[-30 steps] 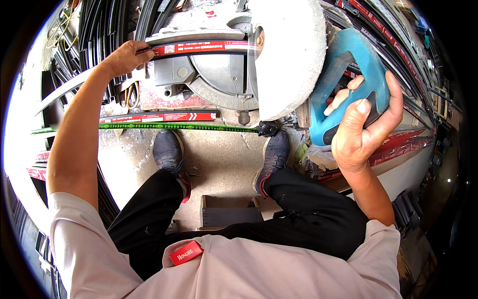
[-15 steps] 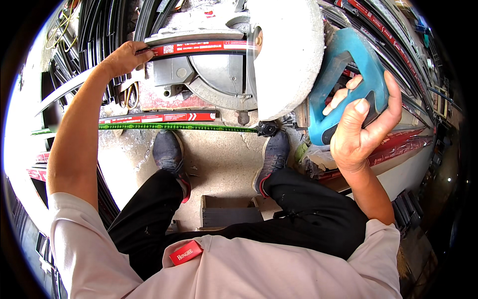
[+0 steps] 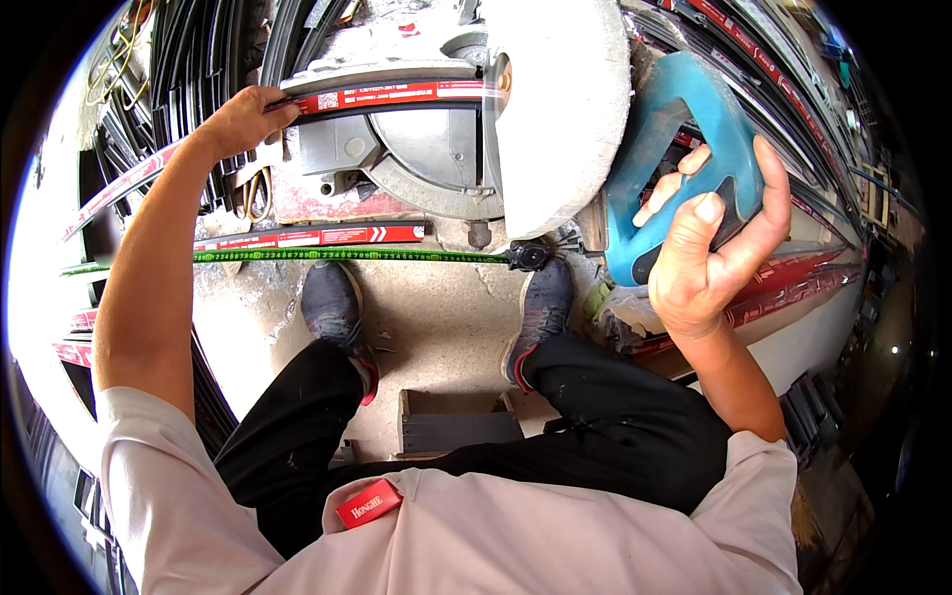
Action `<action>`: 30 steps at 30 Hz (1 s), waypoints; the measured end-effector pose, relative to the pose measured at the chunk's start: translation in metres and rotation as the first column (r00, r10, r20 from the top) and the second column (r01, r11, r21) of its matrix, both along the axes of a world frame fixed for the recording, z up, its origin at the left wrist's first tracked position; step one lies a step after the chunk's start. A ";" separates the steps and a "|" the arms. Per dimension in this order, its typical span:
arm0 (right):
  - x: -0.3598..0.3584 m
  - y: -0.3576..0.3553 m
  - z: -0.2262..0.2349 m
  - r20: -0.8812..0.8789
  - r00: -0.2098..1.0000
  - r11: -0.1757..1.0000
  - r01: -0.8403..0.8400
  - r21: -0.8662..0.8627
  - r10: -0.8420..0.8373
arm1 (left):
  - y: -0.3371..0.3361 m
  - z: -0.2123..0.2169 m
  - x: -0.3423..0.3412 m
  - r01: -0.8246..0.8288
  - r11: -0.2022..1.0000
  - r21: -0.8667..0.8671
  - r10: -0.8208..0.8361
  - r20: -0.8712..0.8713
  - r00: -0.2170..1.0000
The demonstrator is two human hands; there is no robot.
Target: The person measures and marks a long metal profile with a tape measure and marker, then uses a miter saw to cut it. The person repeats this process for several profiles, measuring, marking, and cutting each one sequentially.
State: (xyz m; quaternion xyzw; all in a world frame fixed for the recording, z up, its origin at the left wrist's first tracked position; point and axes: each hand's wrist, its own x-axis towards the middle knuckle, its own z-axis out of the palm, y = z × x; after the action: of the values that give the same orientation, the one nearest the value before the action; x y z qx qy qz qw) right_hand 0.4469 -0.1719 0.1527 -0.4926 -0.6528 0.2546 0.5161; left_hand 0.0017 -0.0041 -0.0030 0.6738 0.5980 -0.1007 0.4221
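Observation:
A long profile strip with red printed film lies across the bed of a miter saw, its right end at the saw's pale round guard. My left hand is closed around the strip, left of the saw table. On the right, my right hand grips the saw's teal loop handle, with fingertips showing through its opening and the thumb raised. The blade is mostly hidden behind the guard. Below the saw, a green tape measure stretches out beside another red-labelled strip.
Bundles of black profiles stand at the back left. More red-labelled profiles lie at the right. My shoes are close to the tape, whose dark case sits by my right shoe. A dark open box stands between my legs.
The saw, handle and right hand appear slightly further left in the view. The strip's far left part, pale before, now shows its red film. Both grips stay the same.

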 end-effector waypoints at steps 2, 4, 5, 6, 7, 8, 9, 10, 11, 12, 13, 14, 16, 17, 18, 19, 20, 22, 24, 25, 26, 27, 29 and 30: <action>0.001 -0.001 -0.001 0.001 1.000 1.000 -0.005 0.003 0.005 | 0.001 0.004 0.003 0.036 0.999 0.005 -0.036 -0.001 0.999; 0.002 -0.001 -0.001 0.002 1.000 1.000 -0.010 0.006 0.010 | 0.000 0.000 -0.001 0.017 1.000 0.016 -0.017 0.033 0.999; 0.002 -0.001 -0.001 0.006 1.000 1.000 -0.013 0.009 0.013 | -0.001 -0.003 -0.003 0.008 1.000 0.021 -0.009 0.051 0.999; 0.002 -0.001 -0.002 0.012 1.000 1.000 -0.013 0.011 0.013 | 0.000 -0.002 0.000 0.006 1.000 0.014 -0.006 0.037 0.999; 0.003 -0.001 -0.002 0.018 1.000 1.000 -0.013 0.014 0.013 | 0.000 -0.001 0.003 0.004 1.000 0.007 -0.004 0.023 1.000; 0.004 -0.002 -0.002 0.017 1.000 1.000 -0.014 0.012 0.014 | 0.000 0.000 0.005 0.003 1.000 0.000 -0.003 0.009 1.000; 0.003 -0.002 -0.003 0.012 1.000 1.000 -0.021 0.012 0.021 | 0.001 -0.003 0.000 0.015 1.000 0.008 -0.016 0.019 1.000; 0.003 -0.002 -0.003 0.006 1.000 1.000 -0.028 0.012 0.028 | 0.002 -0.008 -0.006 0.028 0.999 0.015 -0.028 0.028 0.999; 0.002 -0.001 -0.004 -0.001 1.000 0.999 -0.031 0.014 0.031 | 0.002 -0.012 -0.012 0.040 0.999 0.023 -0.041 0.037 0.998; 0.001 -0.002 -0.004 -0.003 1.000 0.999 -0.029 0.014 0.029 | 0.003 -0.012 -0.010 0.043 0.999 0.014 -0.043 0.038 0.998; 0.001 -0.002 -0.005 -0.005 1.000 0.999 -0.028 0.015 0.028 | 0.003 -0.012 -0.010 0.045 0.999 0.006 -0.045 0.038 0.998; 0.002 -0.002 -0.006 -0.002 0.999 0.999 -0.032 0.017 0.032 | 0.004 -0.012 -0.009 0.047 0.999 -0.003 -0.047 0.038 0.998; 0.004 -0.003 -0.005 0.009 0.999 0.999 -0.037 0.021 0.036 | 0.002 -0.008 -0.004 0.012 1.000 -0.009 -0.011 0.060 0.998; 0.004 -0.004 -0.006 0.012 0.999 0.999 -0.036 0.021 0.035 | 0.002 -0.007 -0.001 -0.006 1.000 -0.013 0.007 0.071 0.997; 0.004 -0.004 -0.007 0.011 0.999 0.999 -0.038 0.021 0.038 | 0.001 -0.007 -0.002 -0.008 1.000 -0.013 0.008 0.074 0.997; 0.004 -0.004 -0.007 0.011 0.999 0.999 -0.041 0.022 0.041 | 0.000 -0.006 -0.002 -0.009 1.000 -0.013 0.010 0.077 0.997; 0.004 -0.005 -0.007 0.005 0.999 0.999 -0.034 0.010 0.034 | 0.000 -0.006 -0.002 -0.010 1.000 -0.013 0.011 0.080 0.997; 0.002 -0.007 -0.007 -0.007 1.000 1.000 -0.022 -0.014 0.022 | 0.001 -0.006 -0.003 -0.009 1.000 -0.029 0.011 0.082 0.997; 0.004 -0.008 -0.008 0.005 0.999 0.999 -0.038 -0.013 0.038 | 0.001 -0.008 -0.005 -0.007 0.999 -0.033 0.010 0.095 0.995; 0.004 -0.009 -0.009 0.011 0.999 0.999 -0.046 -0.011 0.046 | 0.001 -0.009 -0.007 -0.007 1.000 -0.029 0.010 0.106 0.994; 0.005 -0.009 -0.010 0.014 0.999 0.999 -0.049 -0.008 0.049 | 0.001 -0.011 -0.008 -0.006 1.000 -0.025 0.009 0.117 0.993; 0.005 -0.010 -0.010 0.018 0.999 0.999 -0.050 -0.006 0.050 | 0.001 -0.009 -0.006 -0.006 1.000 -0.019 0.008 0.101 0.995; 0.006 -0.011 -0.012 0.021 0.998 0.999 -0.054 0.000 0.054 | 0.000 -0.005 -0.001 -0.007 1.000 -0.007 0.007 0.068 0.998; 0.006 -0.011 -0.013 0.016 0.998 0.998 -0.061 0.005 0.061 | 0.000 -0.007 -0.003 -0.014 1.000 -0.006 0.015 0.076 0.997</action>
State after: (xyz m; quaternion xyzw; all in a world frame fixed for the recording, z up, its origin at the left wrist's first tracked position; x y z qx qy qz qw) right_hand 0.4526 -0.1826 0.1393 -0.4730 -0.6724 0.2646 0.5041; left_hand -0.0011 -0.0044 -0.0099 0.6716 0.5861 -0.0736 0.4473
